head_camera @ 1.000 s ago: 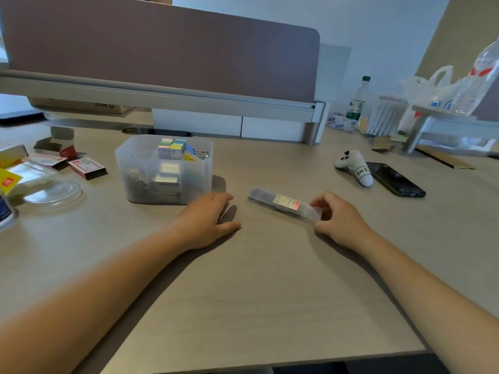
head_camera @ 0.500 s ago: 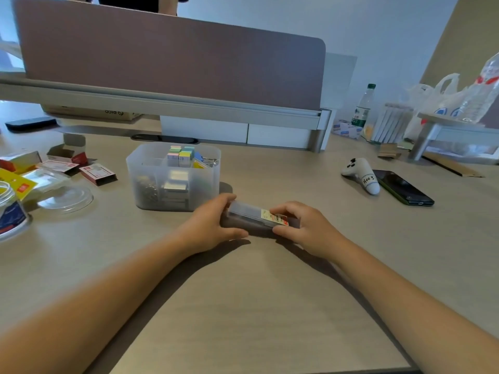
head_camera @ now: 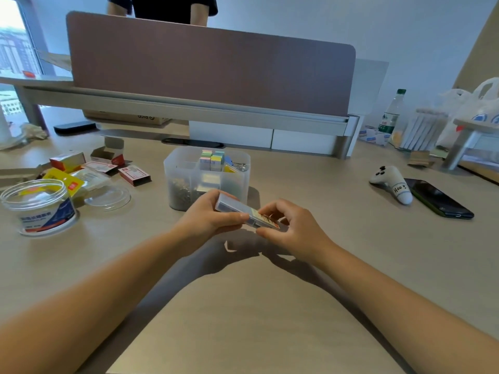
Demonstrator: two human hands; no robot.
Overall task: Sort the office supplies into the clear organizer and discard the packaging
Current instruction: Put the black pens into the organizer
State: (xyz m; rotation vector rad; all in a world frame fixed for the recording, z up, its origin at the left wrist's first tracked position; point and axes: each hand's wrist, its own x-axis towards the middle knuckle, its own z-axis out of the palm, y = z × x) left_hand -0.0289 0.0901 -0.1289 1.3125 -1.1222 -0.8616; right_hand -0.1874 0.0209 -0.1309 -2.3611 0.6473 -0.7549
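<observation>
We held the long, translucent plastic case with a yellow-and-red label [head_camera: 244, 213] off the pale wooden desk [head_camera: 243, 306], between both hands. Our left hand [head_camera: 208, 221] curled round its far end, thumb stretched along the near side and fingers wrapped behind. Our right hand [head_camera: 293, 229] pinched the labelled end, fingertips bent over the top edge and thumb beneath. The case lay tilted, its left end higher and farther from us.

Just beyond our left hand stood the clear, divided plastic organizer [head_camera: 206, 175], almost touching the knuckles; it held pastel sticky-note blocks [head_camera: 212, 159], binder clips at the back right, and a mass of small metal pieces in its left compartment.

Well off to the left of our left hand sat a clear round plastic jar with a blue-and-white label [head_camera: 40, 209], its clear lid [head_camera: 108, 198] flat beside it, and behind these a scatter of red-and-white cardboard boxes [head_camera: 108, 166] and yellow packets.

Far to the right of our right hand lay a white game controller [head_camera: 391, 184] and, touching it, a black phone [head_camera: 438, 198].
</observation>
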